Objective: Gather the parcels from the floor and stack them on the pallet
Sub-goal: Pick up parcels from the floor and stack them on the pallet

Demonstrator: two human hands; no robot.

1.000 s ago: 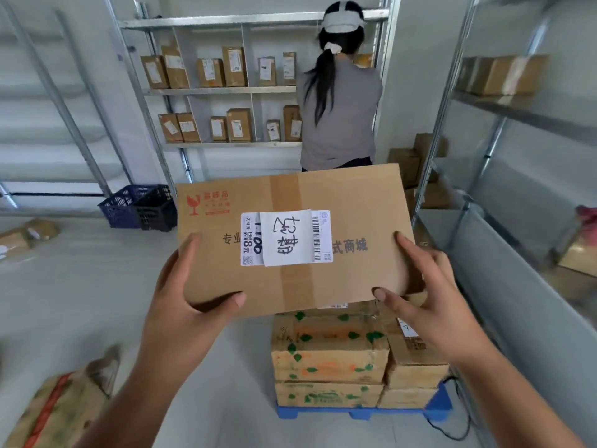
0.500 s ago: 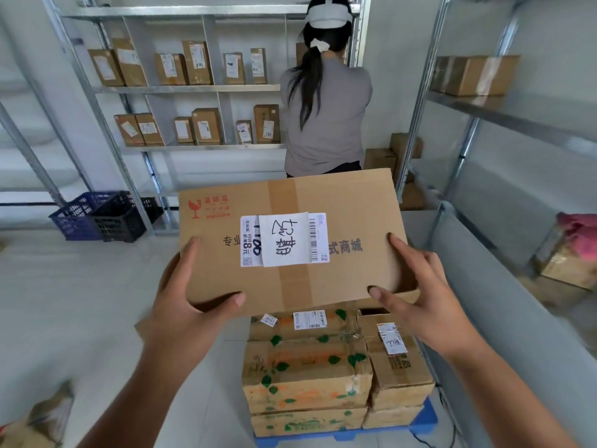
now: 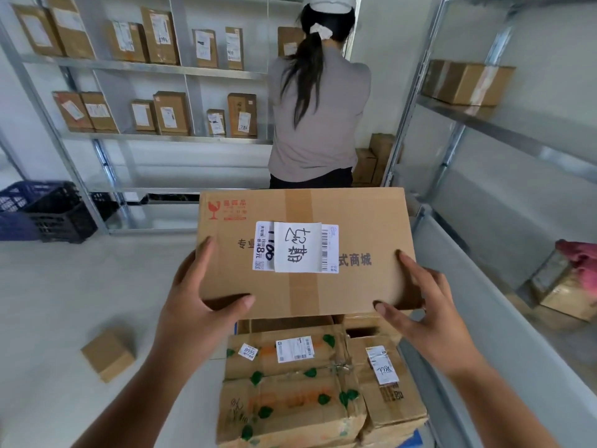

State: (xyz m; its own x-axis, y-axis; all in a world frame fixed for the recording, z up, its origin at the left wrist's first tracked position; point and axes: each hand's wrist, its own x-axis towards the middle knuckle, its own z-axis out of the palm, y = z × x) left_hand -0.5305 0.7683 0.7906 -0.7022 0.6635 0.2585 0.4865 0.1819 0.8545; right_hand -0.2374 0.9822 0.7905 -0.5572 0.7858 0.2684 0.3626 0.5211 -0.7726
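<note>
Parcel in hand (image 3: 307, 253): a flat brown carton with a taped centre seam, a red fragile mark at its far-left corner and white labels on top, one with handwriting. It is held level in the air, above the far part of the stack, not touching it.
Left hand (image 3: 197, 305): grips the carton's near-left corner, thumb curled over the top near the front edge, fingers wrapped up along the left side.
Right hand (image 3: 423, 308): grips the carton's near-right corner, thumb on the front edge, fingers spread over the right side.
Stack (image 3: 290, 383): directly below and nearer than the carton; taped cartons printed with green leaf shapes, bearing a white shipping label and a small tag reading 8935.
Side parcel (image 3: 387, 386): part of the stack, at its right, plain brown with a narrow white label.
Pallet (image 3: 415, 439): only a blue corner shows, at the stack's near-right foot.
Small box (image 3: 108, 355): alone on the pale floor, left of the stack and well apart from it.
Crates (image 3: 42, 211): one blue, one black, on the floor far left of the carton, against the shelving.
Shelving (image 3: 145, 67): metal racks beyond the carton, rows of labelled parcels standing on them.
Other person (image 3: 318, 108): stands just beyond the carton, back turned, facing the shelving.
Right rack (image 3: 468, 82): right of the carton, a brown carton on its upper shelf.
</note>
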